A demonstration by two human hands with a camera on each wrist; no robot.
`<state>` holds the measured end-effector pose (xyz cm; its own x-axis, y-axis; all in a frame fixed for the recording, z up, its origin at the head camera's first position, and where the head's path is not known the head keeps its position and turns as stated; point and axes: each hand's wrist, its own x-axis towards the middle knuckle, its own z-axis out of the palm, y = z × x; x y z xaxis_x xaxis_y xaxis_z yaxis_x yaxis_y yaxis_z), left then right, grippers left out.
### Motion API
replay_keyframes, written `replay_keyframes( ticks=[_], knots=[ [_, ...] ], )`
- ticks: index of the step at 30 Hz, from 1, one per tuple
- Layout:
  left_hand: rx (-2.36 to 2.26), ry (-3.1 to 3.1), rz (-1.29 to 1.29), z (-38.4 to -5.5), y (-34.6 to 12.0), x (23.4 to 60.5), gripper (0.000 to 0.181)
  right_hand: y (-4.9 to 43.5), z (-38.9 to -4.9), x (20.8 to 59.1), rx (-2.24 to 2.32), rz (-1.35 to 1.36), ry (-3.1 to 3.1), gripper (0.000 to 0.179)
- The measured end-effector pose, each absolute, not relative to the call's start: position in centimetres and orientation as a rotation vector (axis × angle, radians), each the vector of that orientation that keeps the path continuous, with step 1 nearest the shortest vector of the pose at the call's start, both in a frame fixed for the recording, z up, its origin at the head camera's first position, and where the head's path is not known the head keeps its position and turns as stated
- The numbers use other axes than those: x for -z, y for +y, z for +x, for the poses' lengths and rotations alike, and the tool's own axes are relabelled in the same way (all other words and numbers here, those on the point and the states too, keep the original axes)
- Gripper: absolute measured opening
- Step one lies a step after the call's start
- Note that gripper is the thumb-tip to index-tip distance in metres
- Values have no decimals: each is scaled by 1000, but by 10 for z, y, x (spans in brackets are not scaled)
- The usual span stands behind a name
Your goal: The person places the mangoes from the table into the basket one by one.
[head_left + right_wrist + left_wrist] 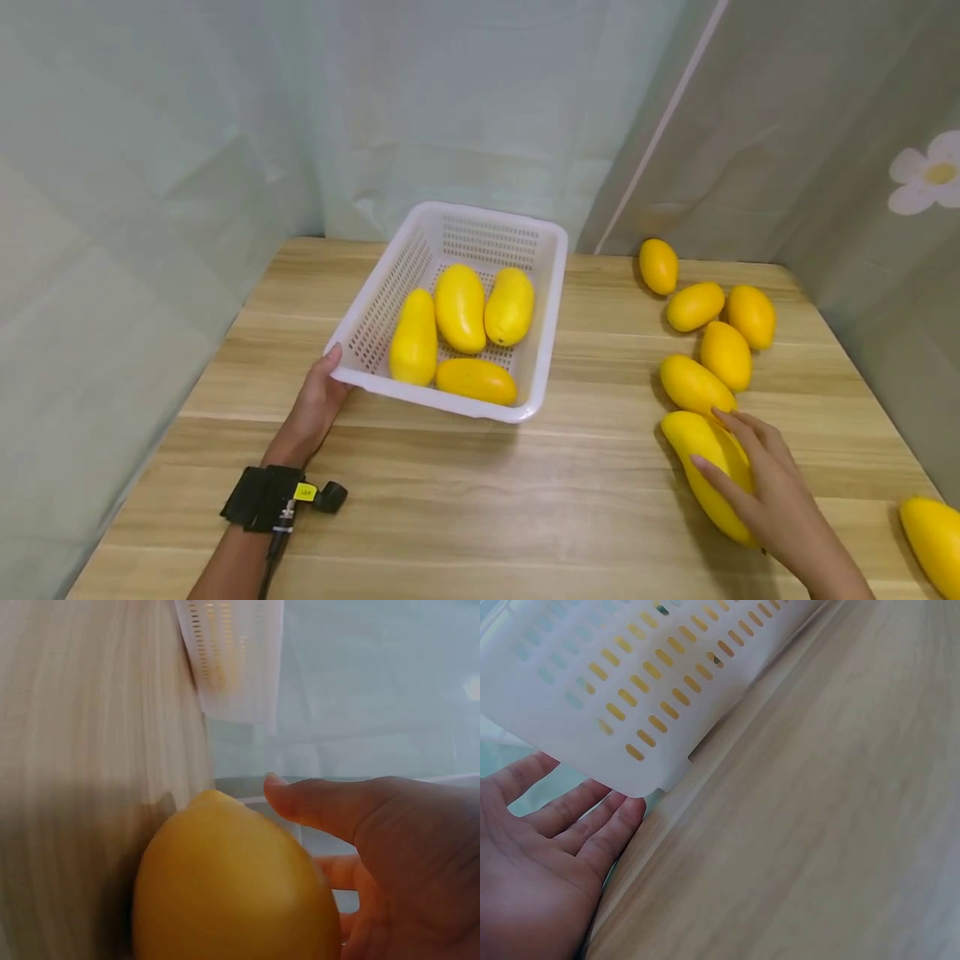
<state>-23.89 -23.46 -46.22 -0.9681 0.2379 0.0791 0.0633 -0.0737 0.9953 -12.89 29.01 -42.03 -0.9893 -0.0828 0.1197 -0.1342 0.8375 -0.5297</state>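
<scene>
A white plastic basket (555, 308) with slotted walls holds several yellow mangoes (460, 308). My left hand (322, 408) is at its near left corner, one digit over the rim and the other fingers below it. In the left wrist view, fingers (615, 832) reach under the basket's corner (637, 776). On the right, my right hand (776, 492) spreads over a large mango (701, 458) lying on the table, thumb and fingers reaching across it. The right wrist view shows the thumb (322, 806) apart from this mango (232, 885), other fingers partly hidden behind it.
Several more mangoes (693, 307) lie in a loose group on the right of the wooden table (585, 500). Another mango (933, 537) sits at the lower right edge. Pale curtains (480, 100) hang behind and beside the table.
</scene>
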Motion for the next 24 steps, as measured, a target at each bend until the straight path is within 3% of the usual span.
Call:
replay_keyframes(
  ticks=[11, 24],
  knots=[
    [-2186, 2052, 323, -239, -236, 464, 48, 291, -123, 429, -838, 86, -2957, 67],
    [-2211, 2042, 333, -240, -236, 465, 49, 287, -115, 426, -669, 72, -3116, 89]
  ],
)
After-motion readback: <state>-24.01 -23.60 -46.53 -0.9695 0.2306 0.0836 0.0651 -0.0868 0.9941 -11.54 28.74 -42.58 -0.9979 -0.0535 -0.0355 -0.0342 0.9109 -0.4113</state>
